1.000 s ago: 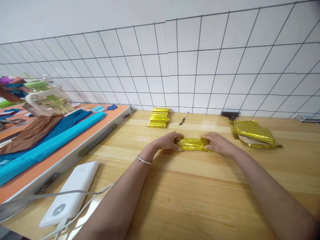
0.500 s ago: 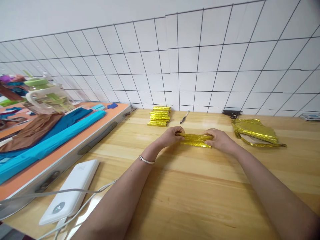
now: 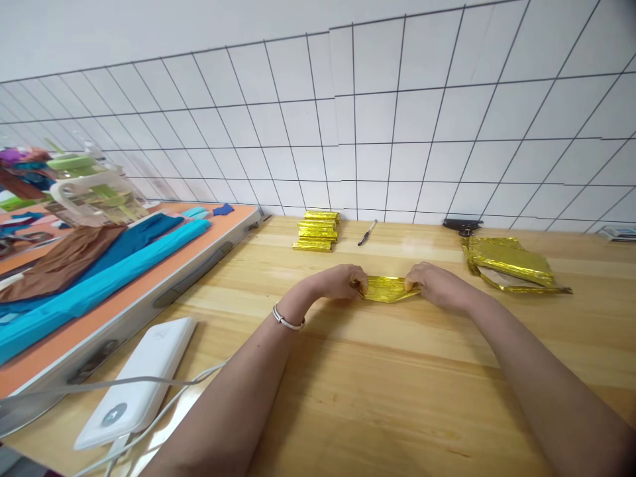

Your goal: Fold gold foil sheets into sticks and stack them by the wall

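Note:
A strip of shiny gold foil paper [image 3: 387,289] lies between my hands, low over the wooden table [image 3: 377,384]. My left hand [image 3: 346,281] pinches its left end, with the fingertips curled over the edge. At the other end my right hand [image 3: 428,281] grips the foil with thumb and fingers closed. The lower edge of the foil bends to a shallow point toward me. Behind my left hand several rolled or folded gold foil pieces [image 3: 317,230] lie in a row. To the right of my right hand rests a larger folded gold foil bundle [image 3: 511,260].
A pen [image 3: 368,232] and a black clip-like object [image 3: 462,224] lie near the tiled wall. At left, a white power bank [image 3: 139,377] with cables lies beside a raised orange board [image 3: 238,215] carrying blue and brown cloth [image 3: 64,262] and a clear jug [image 3: 94,189].
Both hands have moved slightly toward me with the foil. Its upper edge has lowered, and the lower edge now bends to a point where it was straighter. Other objects stay put.

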The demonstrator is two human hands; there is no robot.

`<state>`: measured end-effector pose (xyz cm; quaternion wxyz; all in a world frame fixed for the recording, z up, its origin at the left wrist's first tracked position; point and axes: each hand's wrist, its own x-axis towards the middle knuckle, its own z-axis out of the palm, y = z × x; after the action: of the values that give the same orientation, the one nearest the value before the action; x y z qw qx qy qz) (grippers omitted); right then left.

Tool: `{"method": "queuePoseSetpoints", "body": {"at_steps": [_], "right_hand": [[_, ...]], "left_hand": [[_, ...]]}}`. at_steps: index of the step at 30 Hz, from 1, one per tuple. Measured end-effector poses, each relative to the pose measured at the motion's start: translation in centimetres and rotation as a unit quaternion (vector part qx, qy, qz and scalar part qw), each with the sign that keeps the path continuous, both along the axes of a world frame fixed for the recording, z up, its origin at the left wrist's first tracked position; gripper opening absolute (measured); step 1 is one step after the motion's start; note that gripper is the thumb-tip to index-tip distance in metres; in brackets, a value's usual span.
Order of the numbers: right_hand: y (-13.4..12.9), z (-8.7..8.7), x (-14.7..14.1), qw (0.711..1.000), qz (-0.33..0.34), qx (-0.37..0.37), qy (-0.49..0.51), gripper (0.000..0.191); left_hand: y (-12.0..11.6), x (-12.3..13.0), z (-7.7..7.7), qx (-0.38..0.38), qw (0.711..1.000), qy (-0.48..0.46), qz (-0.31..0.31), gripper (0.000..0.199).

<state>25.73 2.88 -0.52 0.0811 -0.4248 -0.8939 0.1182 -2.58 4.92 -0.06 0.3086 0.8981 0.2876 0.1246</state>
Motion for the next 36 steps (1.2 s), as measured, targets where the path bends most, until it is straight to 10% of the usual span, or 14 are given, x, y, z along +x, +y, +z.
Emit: {"method": "queuePoseSetpoints", "body": {"at_steps": [12,28,36], "right_hand": [[-1.4,1.9,-1.1,0.996,-0.068,-0.051,-0.01,0.019],[-0.9,0.5,-0.6,0.997,-0.059,-0.054,0.0,0.063],[-1.1,1.0,-1.2,0.999,-0.041,-0.031,-0.017,0.044]], "left_hand": [[-0.6,1.4,0.2,0.011,0.994,0.111,0.017,0.016],[-0.6,1.5,-0.2,0.055,0.991,0.121,0.021,0.028],[-0.9,1.3,-0.4,0.111,0.985,0.11,0.069,0.068]]}}
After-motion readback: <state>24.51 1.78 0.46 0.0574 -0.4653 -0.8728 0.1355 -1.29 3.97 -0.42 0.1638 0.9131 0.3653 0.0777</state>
